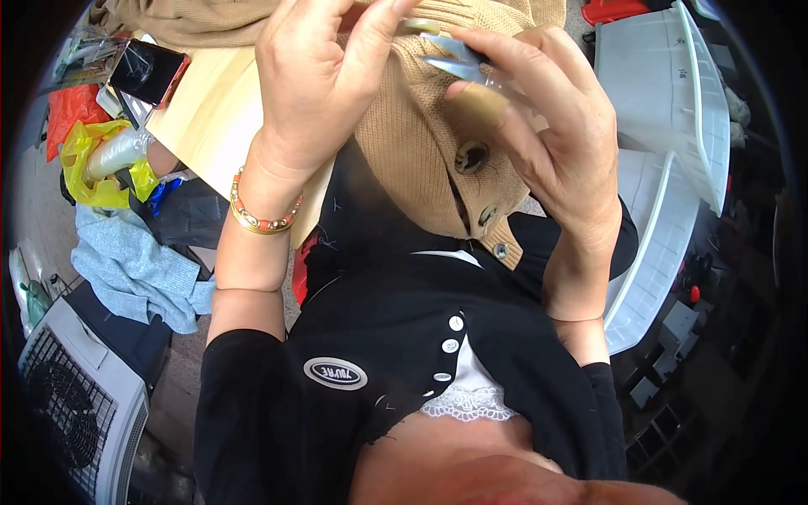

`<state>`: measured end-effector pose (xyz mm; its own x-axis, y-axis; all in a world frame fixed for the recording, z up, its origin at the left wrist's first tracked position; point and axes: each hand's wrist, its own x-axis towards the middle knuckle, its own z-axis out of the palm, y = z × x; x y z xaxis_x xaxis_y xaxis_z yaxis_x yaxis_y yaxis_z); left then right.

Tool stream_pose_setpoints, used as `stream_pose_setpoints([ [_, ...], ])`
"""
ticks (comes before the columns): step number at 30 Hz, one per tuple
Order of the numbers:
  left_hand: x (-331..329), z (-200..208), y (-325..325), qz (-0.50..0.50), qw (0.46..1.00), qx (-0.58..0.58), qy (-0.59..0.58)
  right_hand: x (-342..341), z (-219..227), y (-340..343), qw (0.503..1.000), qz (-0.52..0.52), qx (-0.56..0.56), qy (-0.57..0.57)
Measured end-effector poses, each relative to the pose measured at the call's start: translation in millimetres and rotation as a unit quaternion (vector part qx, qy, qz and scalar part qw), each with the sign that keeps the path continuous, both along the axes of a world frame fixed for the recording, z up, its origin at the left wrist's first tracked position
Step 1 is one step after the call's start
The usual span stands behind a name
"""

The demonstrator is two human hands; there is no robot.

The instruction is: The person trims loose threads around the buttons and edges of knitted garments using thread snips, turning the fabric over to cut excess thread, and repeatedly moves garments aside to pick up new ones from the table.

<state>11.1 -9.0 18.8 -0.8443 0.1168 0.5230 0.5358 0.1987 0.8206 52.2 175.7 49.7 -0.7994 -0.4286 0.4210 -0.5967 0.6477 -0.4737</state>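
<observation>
Currently: cardigan, tan, with buttons, between the hands, part of it over the surface. Left hand: thumb near fingers, these partly out of view; whether it pinches anything, cannot tell. Right hand: gripping snips, blades apart, close over the cardigan. Hazard, likely: nicked yarn, should the cardigan bunch or a hand slip. Hazard, lesser: cut left fingertip, blades being near. Hazard, possible: phone knocked down, should the cardigan be tugged.
</observation>
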Motion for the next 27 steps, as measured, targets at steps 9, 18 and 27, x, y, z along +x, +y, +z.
stream_pose_setpoints([
  [9,-4,-1,5,-0.022,0.999,0.021,-0.030,-2,3,-10,0.997,-0.071,0.029,0.018],
  [18,-8,-8,3,-0.017,1.000,0.004,0.012,-4,2,-12,0.993,-0.090,0.042,0.064],
  [27,-5,-1,10,-0.022,0.999,0.041,-0.022,-1,-2,-12,0.993,-0.102,0.033,0.058],
])
